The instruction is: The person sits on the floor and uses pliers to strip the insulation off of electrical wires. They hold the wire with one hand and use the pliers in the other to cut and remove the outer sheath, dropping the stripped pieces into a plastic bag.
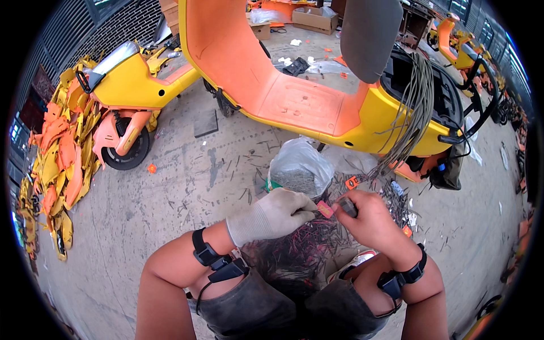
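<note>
Head view: whether anything is pinched by the gloved left hand (273,216) cannot be told; a small red piece (324,209) is seen between the hands; a dark block (348,207) is gripped by the right hand (371,220). The piece is best kept steady.

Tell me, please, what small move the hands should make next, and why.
Probably the gloved left hand should steady the small pink-red piece first: it shows between the two hands, and the bare right hand, close by, is closed around a dark, blunt-ended thing, so a slip seems possible.
</note>
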A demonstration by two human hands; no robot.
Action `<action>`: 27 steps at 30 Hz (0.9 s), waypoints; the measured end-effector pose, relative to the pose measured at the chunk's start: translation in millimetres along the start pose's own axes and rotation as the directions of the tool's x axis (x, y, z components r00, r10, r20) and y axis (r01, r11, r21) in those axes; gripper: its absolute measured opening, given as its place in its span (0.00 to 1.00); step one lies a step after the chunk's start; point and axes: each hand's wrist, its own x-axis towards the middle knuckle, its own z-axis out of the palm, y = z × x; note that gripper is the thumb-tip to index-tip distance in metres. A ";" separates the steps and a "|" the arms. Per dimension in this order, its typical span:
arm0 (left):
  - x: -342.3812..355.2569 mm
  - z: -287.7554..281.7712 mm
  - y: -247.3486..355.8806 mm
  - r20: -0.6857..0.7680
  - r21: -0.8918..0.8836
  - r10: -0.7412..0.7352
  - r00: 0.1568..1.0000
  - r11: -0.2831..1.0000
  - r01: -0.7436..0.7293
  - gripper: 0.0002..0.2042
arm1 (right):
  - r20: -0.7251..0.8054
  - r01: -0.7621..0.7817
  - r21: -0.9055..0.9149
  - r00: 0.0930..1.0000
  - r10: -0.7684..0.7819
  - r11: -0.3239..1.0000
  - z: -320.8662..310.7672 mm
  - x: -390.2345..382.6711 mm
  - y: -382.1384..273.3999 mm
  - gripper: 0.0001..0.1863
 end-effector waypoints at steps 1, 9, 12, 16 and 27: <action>0.8 -2.5 3.8 0.025 -0.017 -0.050 0.998 0.999 0.050 0.11 | 0.028 -0.024 -0.008 0.999 0.025 1.000 -0.7 -0.1 -1.0 0.13; 2.8 -1.5 3.4 0.022 -0.020 0.003 1.000 1.000 -0.003 0.12 | 0.013 -0.056 0.018 0.998 0.055 0.998 -3.2 -1.1 -4.6 0.12; 0.1 1.5 -3.6 0.039 0.041 0.035 0.999 0.998 -0.037 0.11 | 0.013 -0.034 0.009 0.999 0.034 0.999 -1.8 -1.4 -0.9 0.12; 0.8 -1.6 2.5 0.002 -0.078 -0.034 0.999 0.996 0.034 0.11 | 0.018 -0.041 0.001 0.999 0.041 0.999 -1.3 -2.4 0.1 0.12; -0.1 3.0 -2.5 0.015 0.000 0.015 1.000 1.000 -0.015 0.12 | 0.012 -0.119 0.045 0.993 0.119 0.992 -5.4 -0.7 -5.2 0.12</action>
